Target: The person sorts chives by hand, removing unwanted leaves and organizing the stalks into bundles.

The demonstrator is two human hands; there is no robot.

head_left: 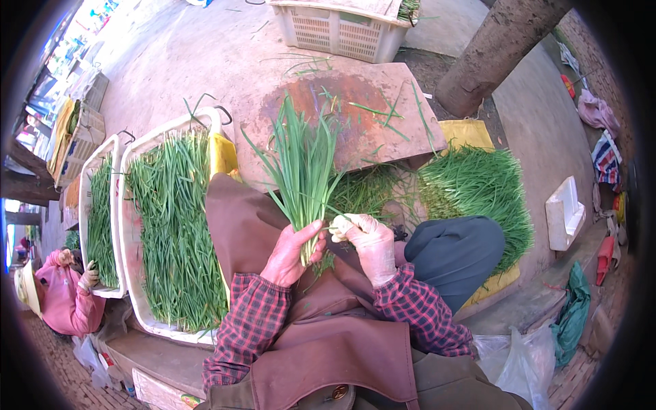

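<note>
Green chive bunch [304, 171] in left hand [292, 251] grip, right hand [369, 240] pinching one blade.

You have two white trays [140, 205] of green leaves at your left, one latticed crate [338, 31] ahead, one loose heap [478, 188] at right, one bunch [304, 171] between two hands.

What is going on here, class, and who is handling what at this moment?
A seated person in a brown apron holds a bunch of long green leaves upright in the left hand. The right hand, in a thin clear glove, pinches at the base of the bunch. To the person's left, two white trays lie filled with the same greens, and a loose pile lies on a yellow sheet to the right. Another person in pink crouches at the far left.
</note>
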